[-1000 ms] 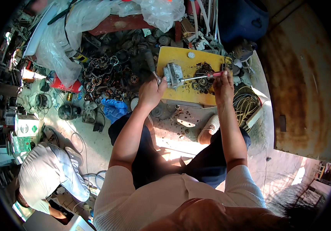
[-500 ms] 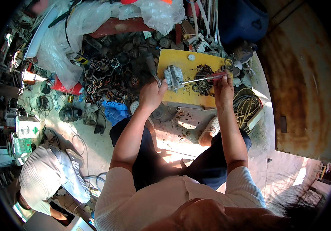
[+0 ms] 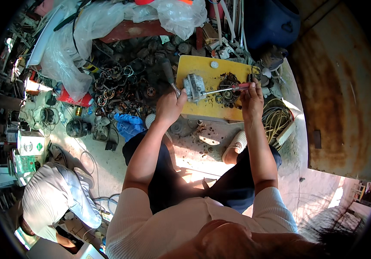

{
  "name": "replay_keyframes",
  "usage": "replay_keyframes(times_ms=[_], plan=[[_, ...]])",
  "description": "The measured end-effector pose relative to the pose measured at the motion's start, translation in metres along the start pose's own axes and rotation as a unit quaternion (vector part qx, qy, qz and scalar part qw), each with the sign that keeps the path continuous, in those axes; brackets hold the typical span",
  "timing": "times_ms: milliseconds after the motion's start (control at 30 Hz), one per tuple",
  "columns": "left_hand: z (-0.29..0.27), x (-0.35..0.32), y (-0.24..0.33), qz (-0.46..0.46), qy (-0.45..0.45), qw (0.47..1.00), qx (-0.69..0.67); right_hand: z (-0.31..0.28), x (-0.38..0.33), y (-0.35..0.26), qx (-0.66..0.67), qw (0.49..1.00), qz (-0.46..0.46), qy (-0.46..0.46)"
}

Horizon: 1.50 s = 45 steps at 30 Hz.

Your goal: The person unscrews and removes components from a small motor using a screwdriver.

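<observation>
My right hand [image 3: 253, 102] is closed round the red handle of a screwdriver [image 3: 215, 91]. Its metal shaft points left, and the tip meets the side of a silvery metal block [image 3: 195, 87]. That block rests at the left of a yellow board [image 3: 207, 64]. My left hand [image 3: 169, 107] is closed on a dark-handled tool [image 3: 167, 71] with a bent metal neck; its working end is hidden. The left thumb lies against the block's left edge. Under the screwdriver handle, a heap of small dark parts [image 3: 228, 90] lies on the board, with a white round piece [image 3: 214, 64] at its far side.
Dark metal rings and scrap [image 3: 112, 86] pile up left of the board. Coiled cable [image 3: 276, 121] lies at the right, near a rusty metal sheet [image 3: 341, 95]. A blue barrel [image 3: 272, 21] stands far right. Another person [image 3: 47, 198] bends over at the lower left.
The fingers of my right hand have shifted slightly on the screwdriver handle. The tip stays at the block, and my left hand has barely moved.
</observation>
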State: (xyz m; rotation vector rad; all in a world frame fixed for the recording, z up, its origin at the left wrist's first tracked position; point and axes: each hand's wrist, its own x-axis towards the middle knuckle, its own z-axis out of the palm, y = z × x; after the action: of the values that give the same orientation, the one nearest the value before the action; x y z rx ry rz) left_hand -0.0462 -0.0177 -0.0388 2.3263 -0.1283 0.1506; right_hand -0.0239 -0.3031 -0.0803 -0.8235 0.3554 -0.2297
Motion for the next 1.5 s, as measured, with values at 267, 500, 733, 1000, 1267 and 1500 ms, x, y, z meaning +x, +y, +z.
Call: replay_keyframes(times_ms=[267, 500, 733, 1000, 1267, 1500], plan=[[0.003, 0.002, -0.006, -0.014, -0.02, 0.999, -0.031, 0.001, 0.0, 0.008, 0.027, 0.998, -0.04, -0.041], [0.007, 0.002, -0.012, -0.021, -0.019, 0.997, -0.066, 0.014, -0.006, 0.0, 0.01, 0.999, -0.026, -0.037], [0.007, 0.001, -0.006, 0.003, 0.006, 1.0, -0.029, 0.002, -0.002, 0.003, -0.063, 0.997, 0.013, 0.033], [0.002, 0.001, -0.004, -0.006, -0.02, 1.0, -0.011, 0.011, -0.006, 0.0, -0.01, 1.0, -0.02, 0.017], [0.005, -0.002, -0.001, 0.004, 0.013, 1.0, -0.014, 0.006, -0.009, -0.001, -0.059, 0.998, -0.001, 0.026], [0.006, -0.001, -0.004, -0.013, 0.009, 1.0, -0.004, 0.004, -0.009, -0.006, -0.053, 0.998, -0.007, 0.019]])
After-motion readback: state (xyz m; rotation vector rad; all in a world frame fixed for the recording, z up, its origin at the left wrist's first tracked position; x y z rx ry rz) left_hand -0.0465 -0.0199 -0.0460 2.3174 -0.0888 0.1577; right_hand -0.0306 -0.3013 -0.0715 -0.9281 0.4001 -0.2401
